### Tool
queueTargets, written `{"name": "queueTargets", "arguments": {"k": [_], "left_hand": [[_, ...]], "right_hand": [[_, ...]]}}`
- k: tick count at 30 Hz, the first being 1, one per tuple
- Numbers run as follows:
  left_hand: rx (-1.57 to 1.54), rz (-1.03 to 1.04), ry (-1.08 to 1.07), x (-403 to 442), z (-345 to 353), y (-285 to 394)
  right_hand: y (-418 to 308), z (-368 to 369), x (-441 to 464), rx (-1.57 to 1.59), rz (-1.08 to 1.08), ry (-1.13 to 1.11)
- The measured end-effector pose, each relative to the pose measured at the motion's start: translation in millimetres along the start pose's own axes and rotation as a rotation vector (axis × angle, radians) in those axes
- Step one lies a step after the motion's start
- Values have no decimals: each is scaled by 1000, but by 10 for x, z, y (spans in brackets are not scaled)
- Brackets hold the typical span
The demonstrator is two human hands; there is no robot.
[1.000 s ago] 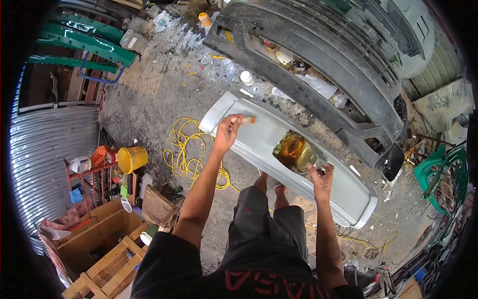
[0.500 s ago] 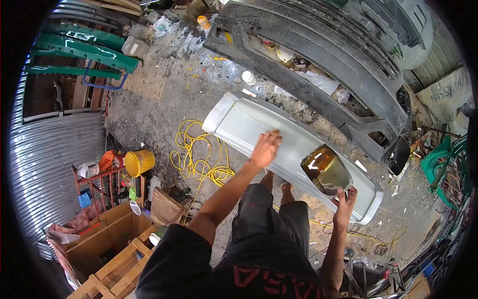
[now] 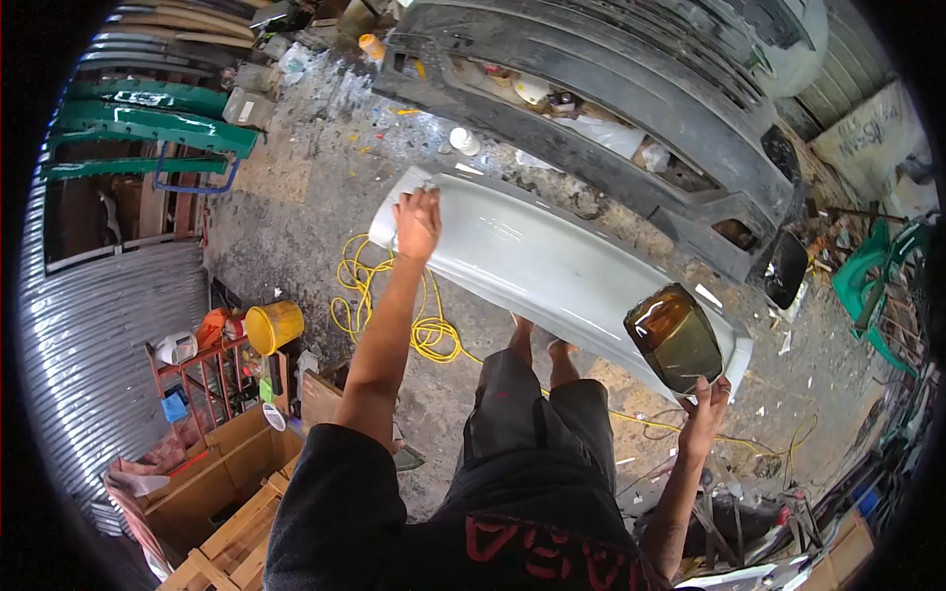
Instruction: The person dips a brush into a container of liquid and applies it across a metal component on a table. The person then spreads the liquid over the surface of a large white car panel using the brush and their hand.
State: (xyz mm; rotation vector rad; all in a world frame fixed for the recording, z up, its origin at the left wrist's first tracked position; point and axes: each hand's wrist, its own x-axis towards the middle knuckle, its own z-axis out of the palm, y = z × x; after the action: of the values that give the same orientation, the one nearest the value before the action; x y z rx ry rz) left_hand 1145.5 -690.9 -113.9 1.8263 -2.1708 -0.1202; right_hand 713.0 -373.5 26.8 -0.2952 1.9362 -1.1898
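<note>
A long, pale silver-grey vehicle panel [image 3: 532, 251] with a glossy surface lies diagonally in front of me. My left hand [image 3: 418, 223] is on its left end, fingers bent and together; whatever sits under the fingertips is hidden. In my right hand [image 3: 706, 409] I grip the near edge of a see-through, amber-tinted cut-off plastic container [image 3: 678, 343], with thumb and fingers at its rim. The container is over the right part of the panel, and I cannot tell whether it rests there.
Beyond the panel lies a large dark grey bumper [image 3: 611, 108]. A white bottle [image 3: 464, 141] stands between them. A coiled yellow cord [image 3: 434, 338] runs across the floor near my feet. To the left are a yellow bucket [image 3: 274, 328] and green metal parts [image 3: 148, 123].
My left hand has slid leftward along the panel from its middle to its left end. My right hand and the container have shifted slightly right. The view has moved a little.
</note>
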Motion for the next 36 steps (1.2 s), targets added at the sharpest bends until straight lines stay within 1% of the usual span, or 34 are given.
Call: {"name": "queueTargets", "arguments": {"k": [2, 4, 6, 8, 9, 10, 11, 12, 14, 16, 18, 20, 21, 23, 24, 25, 26, 27, 28, 30, 32, 33, 35, 36], "left_hand": [[71, 208, -79, -294, 272, 330], [111, 348, 2, -652, 501, 831], [-54, 358, -157, -936, 589, 1372], [-223, 399, -138, -1223, 696, 1803], [-215, 398, -135, -1234, 604, 1970], [-307, 305, -242, -1225, 507, 2111], [-399, 210, -350, -1209, 424, 2176], [-391, 207, -345, -1211, 548, 2041], [-725, 161, -158, -1084, 854, 1578], [-582, 119, -102, -774, 676, 1162], [-457, 19, -21, -547, 641, 708], [-47, -50, -29, -346, 249, 638], [-48, -51, -29, -353, 302, 645], [99, 38, 112, -404, 398, 667], [90, 88, 18, -519, 526, 761], [83, 169, -14, -603, 579, 1000], [-62, 192, 3, -752, 674, 1253], [-73, 250, 14, -888, 717, 1560], [-139, 163, -234, -1049, 689, 1860], [-179, 303, -249, -1394, 847, 2305], [-441, 299, -288, -1533, 652, 2687], [-433, 297, -282, -1531, 623, 2732], [-519, 92, -406, -1498, 563, 2725], [-510, 88, -400, -1440, 569, 2608]], "right_hand": [[12, -131, 12, 1, 15, 9], [-15, -219, 12, 3, 10, 59], [-41, -326, 12, -17, 13, 72], [-9, -460, 46, -33, -18, 151], [-100, -531, 49, 23, 16, 60], [-103, -585, 74, 29, 15, 50], [-100, -632, 84, 44, 16, 57], [-96, -670, 96, 58, 18, 64], [-79, -736, 133, 24, 28, 72], [-35, -807, 166, 10, 25, 75], [10, -841, 182, 6, 19, 89], [13, -882, 169, 0, 13, 107], [-1, -891, 157, -8, 11, 99], [0, -902, 164, -14, 9, 80], [5, -909, 171, -3, 14, 83], [5, -916, 180, 8, 16, 90], [-4, -925, 190, 8, 13, 90], [-17, -937, 197, -2, 14, 79], [-30, -949, 203, -13, 15, 68], [-80, -934, 182, 10, 2, 78], [-129, -923, 175, 38, -14, 78], [-137, -933, 168, 33, -17, 89], [-99, -950, 172, 56, -30, 83], [-79, -960, 165, 61, -30, 72]]}}
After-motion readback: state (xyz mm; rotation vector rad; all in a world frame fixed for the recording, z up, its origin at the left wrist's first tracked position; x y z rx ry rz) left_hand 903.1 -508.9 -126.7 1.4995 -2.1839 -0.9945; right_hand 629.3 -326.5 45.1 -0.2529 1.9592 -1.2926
